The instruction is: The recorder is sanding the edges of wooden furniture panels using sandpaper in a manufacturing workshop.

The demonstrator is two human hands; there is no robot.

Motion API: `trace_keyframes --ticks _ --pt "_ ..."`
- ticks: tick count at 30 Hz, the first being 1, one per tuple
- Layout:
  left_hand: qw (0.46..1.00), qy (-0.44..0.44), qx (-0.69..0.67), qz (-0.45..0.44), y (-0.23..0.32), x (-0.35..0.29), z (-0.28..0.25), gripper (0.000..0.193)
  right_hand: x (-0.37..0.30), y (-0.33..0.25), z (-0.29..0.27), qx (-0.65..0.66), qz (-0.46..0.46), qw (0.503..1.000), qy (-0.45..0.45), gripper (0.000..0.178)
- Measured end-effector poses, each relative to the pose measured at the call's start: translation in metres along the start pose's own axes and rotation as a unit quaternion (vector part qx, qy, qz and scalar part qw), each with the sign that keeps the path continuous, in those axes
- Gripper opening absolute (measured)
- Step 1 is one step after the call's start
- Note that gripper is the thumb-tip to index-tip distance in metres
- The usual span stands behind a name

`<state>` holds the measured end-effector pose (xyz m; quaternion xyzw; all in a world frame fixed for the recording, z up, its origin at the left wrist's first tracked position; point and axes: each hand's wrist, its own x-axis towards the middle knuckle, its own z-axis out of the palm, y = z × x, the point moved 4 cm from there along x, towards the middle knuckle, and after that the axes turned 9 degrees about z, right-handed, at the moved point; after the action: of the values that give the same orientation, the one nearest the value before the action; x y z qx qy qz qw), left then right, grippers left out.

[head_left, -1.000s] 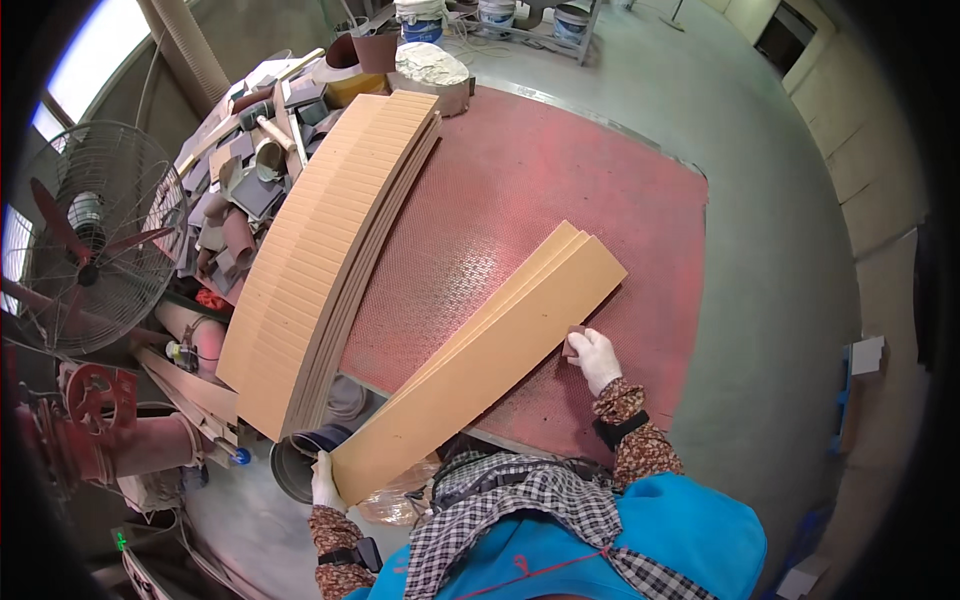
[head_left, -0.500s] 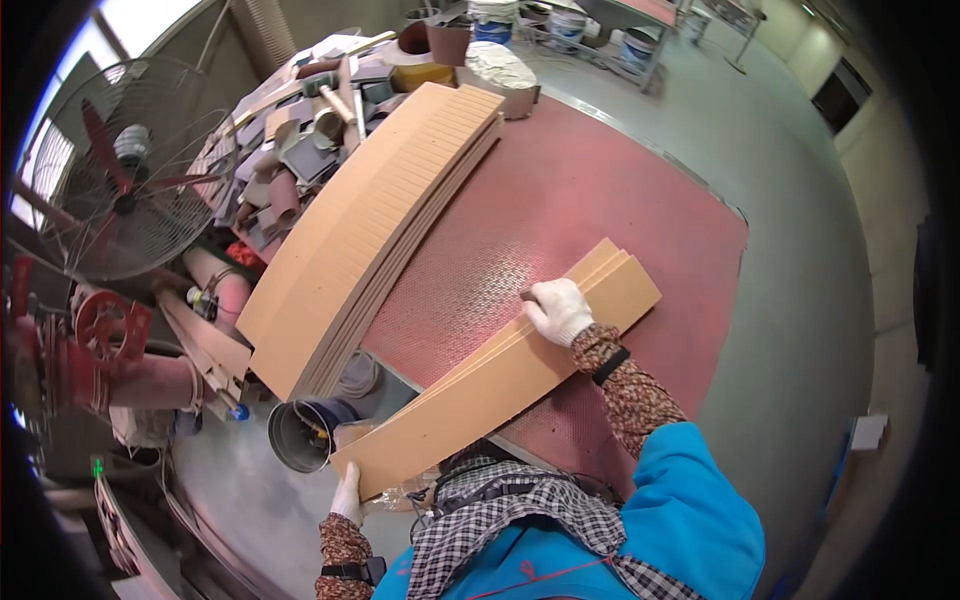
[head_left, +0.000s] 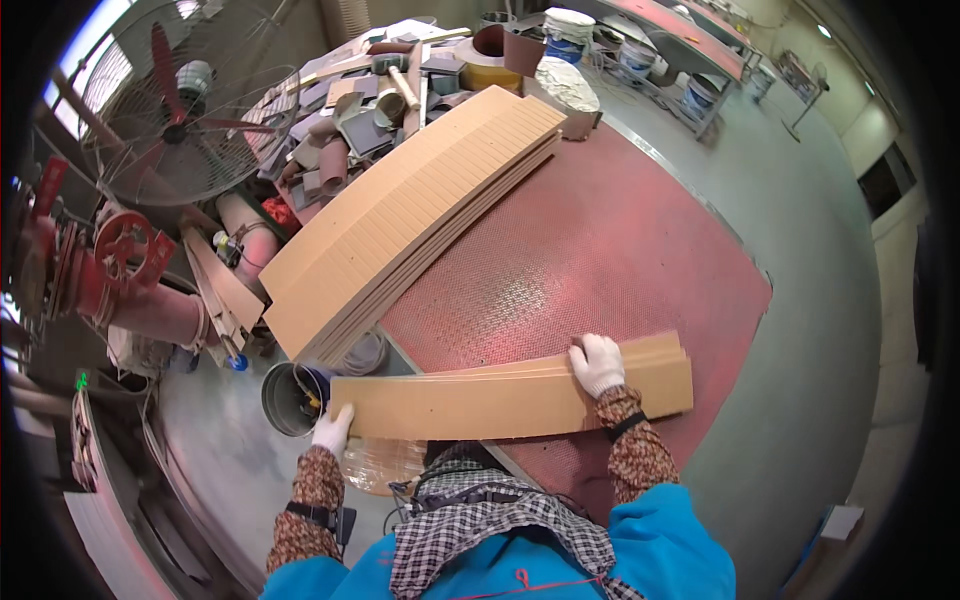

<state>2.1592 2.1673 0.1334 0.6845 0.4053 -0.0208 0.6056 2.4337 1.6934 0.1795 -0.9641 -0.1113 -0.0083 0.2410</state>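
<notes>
The hands (head_left: 598,366) wear white gloves (head_left: 331,428), with patterned brown sleeves (head_left: 642,462) and blue clothing (head_left: 675,540).

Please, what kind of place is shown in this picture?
Probably a workshop: a large stack of long boards lies on a red work surface, with a caged fan to the left and buckets beyond.

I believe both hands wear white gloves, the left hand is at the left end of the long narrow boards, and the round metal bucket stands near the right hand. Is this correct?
Not quite: the metal bucket stands near the left hand, not the right hand, as the head view shows. Both hands are indeed white-gloved, with the left at the boards' left end.
</notes>
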Motion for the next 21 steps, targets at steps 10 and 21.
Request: trace_keyframes --ticks 10,21 --pt "0.957 -0.007 0.252 0.144 0.074 0.019 0.098 0.069 -0.127 0.091 -0.052 -0.01 0.221 0.975 0.015 0.031" --pt "0.955 -0.134 0.182 0.19 0.131 0.016 0.188 0.074 -0.225 0.147 -0.068 -0.017 0.368 0.927 0.077 0.038"
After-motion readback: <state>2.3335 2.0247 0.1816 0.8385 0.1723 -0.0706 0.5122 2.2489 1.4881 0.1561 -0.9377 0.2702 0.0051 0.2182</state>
